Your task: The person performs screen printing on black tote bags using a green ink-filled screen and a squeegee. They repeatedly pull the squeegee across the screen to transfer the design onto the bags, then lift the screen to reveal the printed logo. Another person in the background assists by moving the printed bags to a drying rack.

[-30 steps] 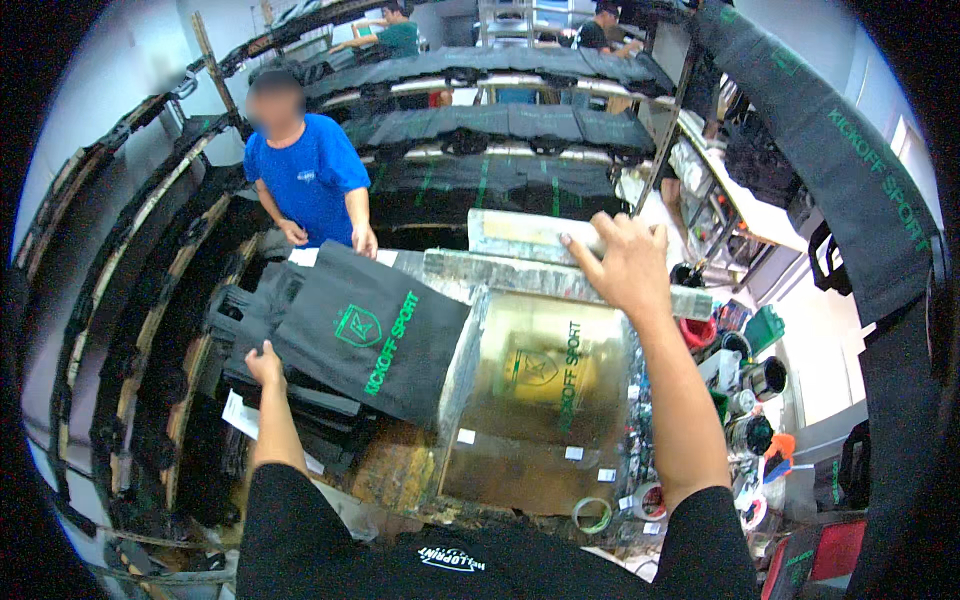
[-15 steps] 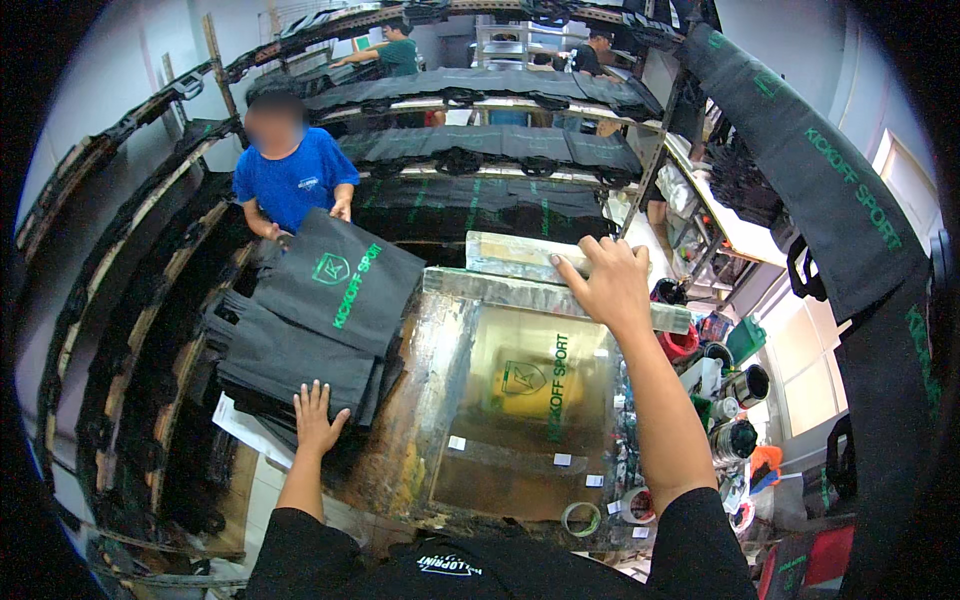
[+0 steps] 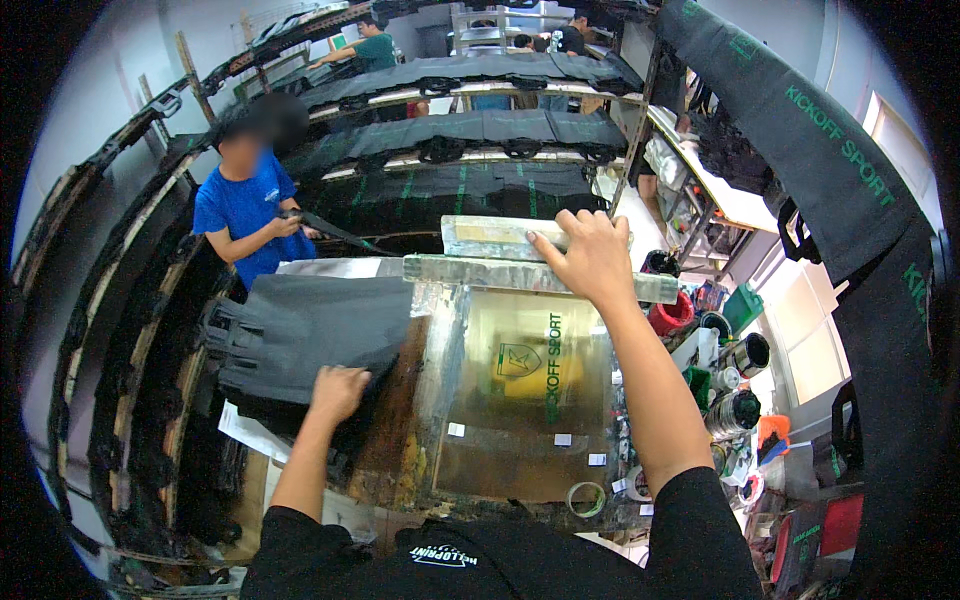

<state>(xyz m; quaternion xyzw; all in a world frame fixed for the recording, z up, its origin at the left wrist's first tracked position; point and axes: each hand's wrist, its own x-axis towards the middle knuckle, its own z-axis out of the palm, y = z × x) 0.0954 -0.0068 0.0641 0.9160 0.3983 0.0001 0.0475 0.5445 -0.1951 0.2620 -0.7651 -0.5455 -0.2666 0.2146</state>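
Note:
My left hand (image 3: 342,393) is closed, its fingers curled at the near right edge of the top black fabric bag (image 3: 325,315) of a stack. My right hand (image 3: 590,255) grips the right end of a squeegee (image 3: 490,233) with a pale, stained bar, thumb on the near side and fingers over the top. The squeegee rests at the far end of a printing screen (image 3: 540,370), just behind the frame's far bar (image 3: 500,275). A green shield emblem and lettering show on the mesh.
Beyond the stack, a co-worker in a blue shirt (image 3: 245,205) holds a black bag (image 3: 335,230). Racks of black bags (image 3: 470,195) curve behind and left. Tubs and cans (image 3: 735,410) crowd the right, beside a red bucket (image 3: 670,315). A tape roll (image 3: 585,498) lies near the screen.
The co-worker has taken the printed bag off the stack and drawn it back. My left hand has moved right and up and curled from spread fingers. My right hand keeps its hold.

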